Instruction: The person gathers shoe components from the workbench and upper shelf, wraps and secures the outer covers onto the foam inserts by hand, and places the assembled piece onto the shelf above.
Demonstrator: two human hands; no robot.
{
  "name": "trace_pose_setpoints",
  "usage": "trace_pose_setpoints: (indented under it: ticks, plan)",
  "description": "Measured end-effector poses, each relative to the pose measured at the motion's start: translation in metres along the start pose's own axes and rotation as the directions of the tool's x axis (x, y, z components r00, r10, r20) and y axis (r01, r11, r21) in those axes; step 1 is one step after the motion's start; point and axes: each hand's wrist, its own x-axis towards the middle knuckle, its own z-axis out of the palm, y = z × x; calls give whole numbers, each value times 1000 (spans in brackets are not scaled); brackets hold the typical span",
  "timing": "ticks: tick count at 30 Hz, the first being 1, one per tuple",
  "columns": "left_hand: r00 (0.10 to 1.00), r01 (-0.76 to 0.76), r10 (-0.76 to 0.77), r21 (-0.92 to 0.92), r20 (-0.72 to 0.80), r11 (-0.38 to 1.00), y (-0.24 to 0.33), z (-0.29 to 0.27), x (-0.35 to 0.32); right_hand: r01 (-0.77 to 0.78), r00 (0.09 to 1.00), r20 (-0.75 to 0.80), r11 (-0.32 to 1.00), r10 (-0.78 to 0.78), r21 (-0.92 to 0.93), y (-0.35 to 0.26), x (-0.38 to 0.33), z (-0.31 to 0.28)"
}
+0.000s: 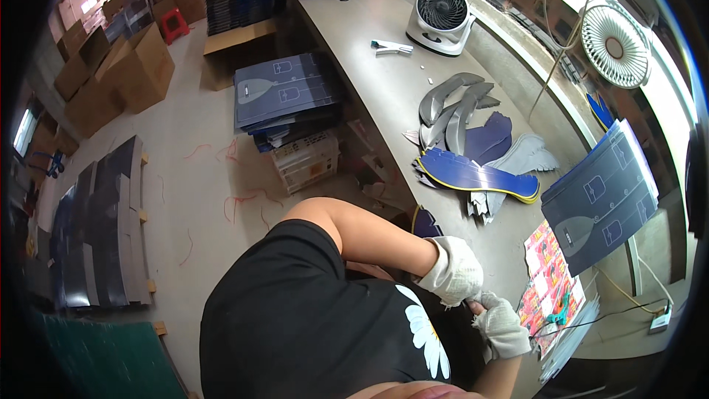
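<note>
Both my hands wear whitish cloth gloves and meet in front of my body, beside the table's near edge. My left hand (456,273) comes in from the left, its fingers curled down and partly hidden. Against its fingertips is my right hand (503,326), closed, with bare fingertips showing past the glove. What lies between them is too small to make out. Nearest to them is a sheet of red and yellow printed paper (543,281), with a teal-handled tool (563,310) on it. Beyond lies a pile of curved blue cut pieces with yellow edges (480,175).
Curved grey pieces (464,107) lie farther along the table (362,33). A dark printed board stack (602,196) leans at the right. Two fans, one black-and-white (442,18) and one white (615,46), stand beyond. Stacked boards (284,92) and cardboard boxes (136,70) occupy the floor left.
</note>
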Motion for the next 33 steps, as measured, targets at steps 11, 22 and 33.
trace_pose_setpoints:
  ticks: [11,22,33]
  plan:
    - [997,74,-69,-157,37,985,-32,19,-57,412,889,7,793,-458,-448,-60,15,53]
    - [996,75,-72,-53,53,996,-60,16,-69,394,890,-27,797,-455,-459,-73,28,71]
    - [985,-122,164,-434,59,893,-91,25,-71,434,883,-20,834,-468,-340,-93,19,54]
